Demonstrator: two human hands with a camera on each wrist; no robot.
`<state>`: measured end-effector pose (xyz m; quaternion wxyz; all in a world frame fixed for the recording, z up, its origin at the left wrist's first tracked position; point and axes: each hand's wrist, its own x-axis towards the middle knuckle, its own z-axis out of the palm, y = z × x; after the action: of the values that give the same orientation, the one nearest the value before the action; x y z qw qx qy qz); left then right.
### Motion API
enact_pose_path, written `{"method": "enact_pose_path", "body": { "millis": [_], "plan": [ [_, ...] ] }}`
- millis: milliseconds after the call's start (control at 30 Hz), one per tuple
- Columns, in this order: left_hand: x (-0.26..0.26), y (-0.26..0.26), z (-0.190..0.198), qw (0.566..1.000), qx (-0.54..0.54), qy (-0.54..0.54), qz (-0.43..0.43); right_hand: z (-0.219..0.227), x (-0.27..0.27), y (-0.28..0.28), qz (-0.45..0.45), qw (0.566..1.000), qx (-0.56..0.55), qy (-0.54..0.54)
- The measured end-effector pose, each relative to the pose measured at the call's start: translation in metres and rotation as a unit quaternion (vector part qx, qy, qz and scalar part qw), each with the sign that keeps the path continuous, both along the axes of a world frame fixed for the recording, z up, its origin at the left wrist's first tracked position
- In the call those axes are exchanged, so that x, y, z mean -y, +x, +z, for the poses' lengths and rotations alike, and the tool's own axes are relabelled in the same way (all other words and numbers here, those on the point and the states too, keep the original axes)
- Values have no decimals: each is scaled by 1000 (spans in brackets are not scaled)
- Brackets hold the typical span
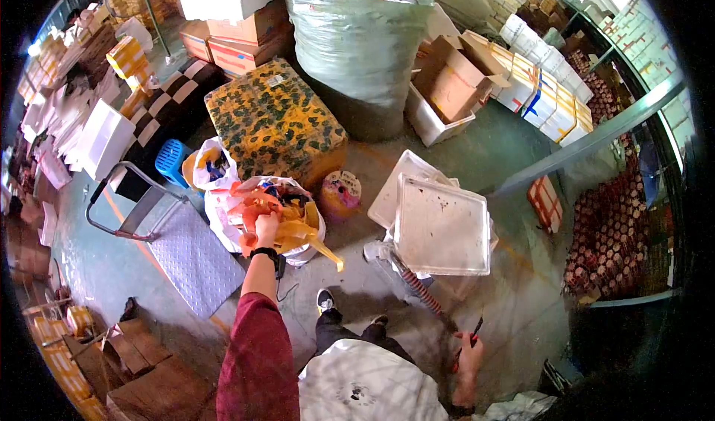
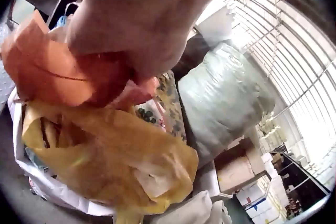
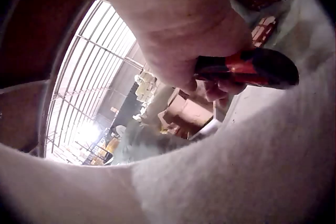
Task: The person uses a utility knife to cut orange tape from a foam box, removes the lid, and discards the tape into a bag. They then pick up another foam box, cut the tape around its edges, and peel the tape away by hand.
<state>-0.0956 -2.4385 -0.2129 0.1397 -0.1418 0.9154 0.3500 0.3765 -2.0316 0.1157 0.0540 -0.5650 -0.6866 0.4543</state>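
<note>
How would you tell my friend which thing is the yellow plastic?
Find the huge pale green sack, then the dark-patched yellow box in front. Nearer still stands an open white bag. The yellow plastic spills from it with one dangling strip, unlike the crumpled orange plastic beside it.

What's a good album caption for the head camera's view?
The left hand touches orange plastic in an open white bag; the right hand grips a red-and-black tool.

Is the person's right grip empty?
No, the right grip is holding a black-and-red handle.
</note>
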Motion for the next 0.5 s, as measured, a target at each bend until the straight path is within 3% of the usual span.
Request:
{"method": "enact_pose_path", "body": {
  "millis": [33, 133, 167, 267, 300, 400, 433, 500],
  "plan": [
    [-1, 0, 8, 999, -26, 17, -17, 0, 4, -1, -7, 1000, -1, 9],
    [-7, -2, 39, 995, -46, -29, 83, 5, 14, -7, -23, 1000, -5, 19],
    [-15, 4, 54, 985, -135, -40, 100, 6, 15, -8, -26, 1000, -8, 10],
    [-21, -2, 56, 979, -144, -84, 114, 14, 17, -16, -30, 999, 19, 10],
    [-20, 0, 66, 971, -223, -69, 56, 16, 17, -15, -30, 999, 35, 14],
    [-18, 0, 67, 876, -408, -251, -53, 3, 11, -6, -19, 999, -15, 31],
    [-17, -7, 60, 924, -329, -177, -86, 3, 10, -5, -19, 999, -8, 30],
    [-19, -7, 55, 967, -208, -117, -83, 5, 9, -9, -17, 1000, 5, 26]
  ]
}}
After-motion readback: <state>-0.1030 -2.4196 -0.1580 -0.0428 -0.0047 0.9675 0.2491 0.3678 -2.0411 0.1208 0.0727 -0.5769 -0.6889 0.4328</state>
